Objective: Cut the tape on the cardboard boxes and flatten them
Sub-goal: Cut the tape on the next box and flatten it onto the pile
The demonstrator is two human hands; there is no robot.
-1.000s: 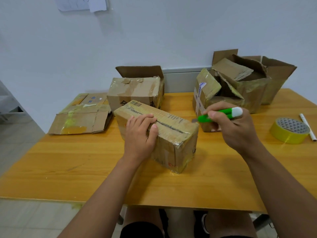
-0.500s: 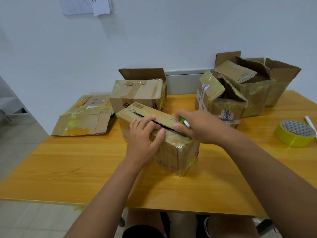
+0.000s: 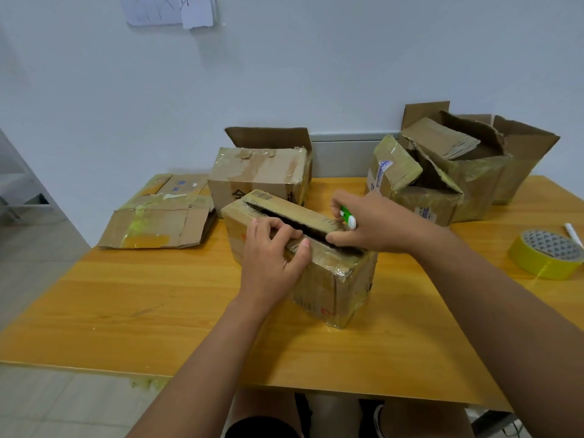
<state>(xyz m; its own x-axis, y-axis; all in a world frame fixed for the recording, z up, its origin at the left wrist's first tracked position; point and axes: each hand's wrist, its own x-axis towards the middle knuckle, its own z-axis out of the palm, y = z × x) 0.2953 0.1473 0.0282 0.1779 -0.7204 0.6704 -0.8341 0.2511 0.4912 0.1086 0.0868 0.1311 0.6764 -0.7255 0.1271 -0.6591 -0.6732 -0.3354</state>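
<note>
Box: a tape-wrapped brown cardboard box (image 3: 316,257) sits mid-tabletop, top seam parted into a dark slit.
Left hand: the left hand (image 3: 271,260) curls fingers over the near flap, seemingly prying it back.
Right hand: the right hand (image 3: 373,222) pinches the far flap while keeping the green-and-white utility knife (image 3: 347,217) tucked clear.
Done: a flattened cardboard box (image 3: 158,216) lies at the far-left corner.

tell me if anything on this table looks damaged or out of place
The open box at the back right has a ragged, torn flap edge, and the smaller box in front of it sits crumpled and askew. Yellowish tape scraps cling below the table's front edge.
</note>
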